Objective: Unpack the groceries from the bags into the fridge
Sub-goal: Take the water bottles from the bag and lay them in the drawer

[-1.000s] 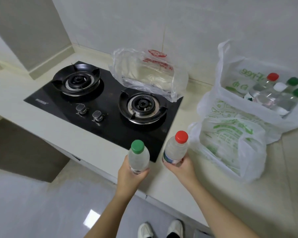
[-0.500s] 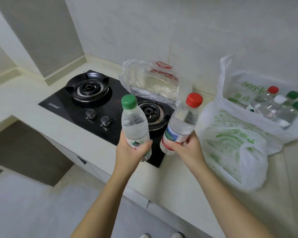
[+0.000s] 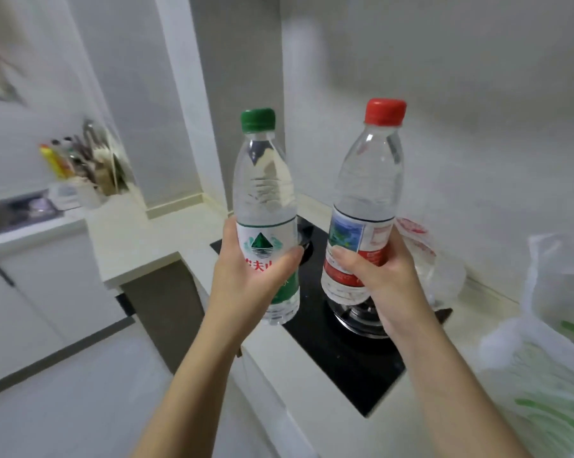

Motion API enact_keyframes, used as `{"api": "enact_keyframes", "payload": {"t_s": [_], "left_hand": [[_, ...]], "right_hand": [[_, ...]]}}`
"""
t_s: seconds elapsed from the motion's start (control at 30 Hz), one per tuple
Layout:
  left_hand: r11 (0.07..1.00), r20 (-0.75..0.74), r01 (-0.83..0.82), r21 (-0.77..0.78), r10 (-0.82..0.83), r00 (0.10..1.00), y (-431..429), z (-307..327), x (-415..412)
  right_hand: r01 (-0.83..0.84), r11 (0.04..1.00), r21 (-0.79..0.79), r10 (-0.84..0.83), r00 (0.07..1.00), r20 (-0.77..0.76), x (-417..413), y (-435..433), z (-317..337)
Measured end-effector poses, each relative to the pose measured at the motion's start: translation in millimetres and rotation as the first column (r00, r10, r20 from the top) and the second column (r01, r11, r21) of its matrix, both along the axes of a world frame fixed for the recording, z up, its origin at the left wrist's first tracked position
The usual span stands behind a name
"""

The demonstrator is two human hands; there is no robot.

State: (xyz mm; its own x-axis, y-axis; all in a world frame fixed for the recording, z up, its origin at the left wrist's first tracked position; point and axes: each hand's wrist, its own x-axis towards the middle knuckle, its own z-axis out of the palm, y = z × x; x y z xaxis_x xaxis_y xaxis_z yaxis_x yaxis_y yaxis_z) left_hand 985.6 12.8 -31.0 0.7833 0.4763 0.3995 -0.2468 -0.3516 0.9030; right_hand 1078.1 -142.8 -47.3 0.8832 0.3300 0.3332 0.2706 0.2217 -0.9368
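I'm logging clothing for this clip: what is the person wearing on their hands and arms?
Nothing that shows. The left hand and the right hand are bare, with no gloves or rings in view. The left forearm and the right forearm are uncovered down to the frame's bottom edge: no sleeve, watch or bracelet. Any sleeve would lie out of frame.

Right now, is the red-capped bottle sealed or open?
Sealed: the red cap sits on the neck of the red-capped bottle, held upright by the right hand.
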Motion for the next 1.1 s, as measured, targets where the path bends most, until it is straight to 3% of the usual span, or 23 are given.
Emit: {"api": "enact_keyframes", "payload": {"t_s": [0.13, 0.3, 0.53, 0.8, 1.1], "left_hand": [[0.977, 0.010, -0.209, 0.054, 0.208, 0.978, 10.0, 6.5, -36.9], [0.885, 0.014, -0.462, 0.060, 0.462, 0.887, 7.9, -0.9, -89.5], [0.687, 0.028, -0.726, 0.040, 0.725, 0.688, 8.2, -4.3, -166.9], [0.435, 0.007, -0.900, 0.009, 0.900, 0.435, 22.4, -8.8, -271.8], [0.188, 0.044, -0.982, 0.023, 0.981, 0.189, 21.8, -12.8, -387.2]], "right_hand": [[-0.184, 0.983, -0.016, 0.184, 0.983, -0.009, -5.8, 25.4, 5.8], [-0.443, 0.897, -0.014, 0.442, 0.897, -0.018, -29.3, 58.4, 0.6], [-0.633, 0.770, -0.078, 0.631, 0.774, -0.055, -84.6, 107.8, -9.5], [-0.783, 0.614, -0.104, 0.782, 0.621, -0.057, -182.8, 165.9, -9.8], [-0.923, 0.358, -0.140, 0.926, 0.371, -0.077, -306.0, 201.2, -13.3]]}}
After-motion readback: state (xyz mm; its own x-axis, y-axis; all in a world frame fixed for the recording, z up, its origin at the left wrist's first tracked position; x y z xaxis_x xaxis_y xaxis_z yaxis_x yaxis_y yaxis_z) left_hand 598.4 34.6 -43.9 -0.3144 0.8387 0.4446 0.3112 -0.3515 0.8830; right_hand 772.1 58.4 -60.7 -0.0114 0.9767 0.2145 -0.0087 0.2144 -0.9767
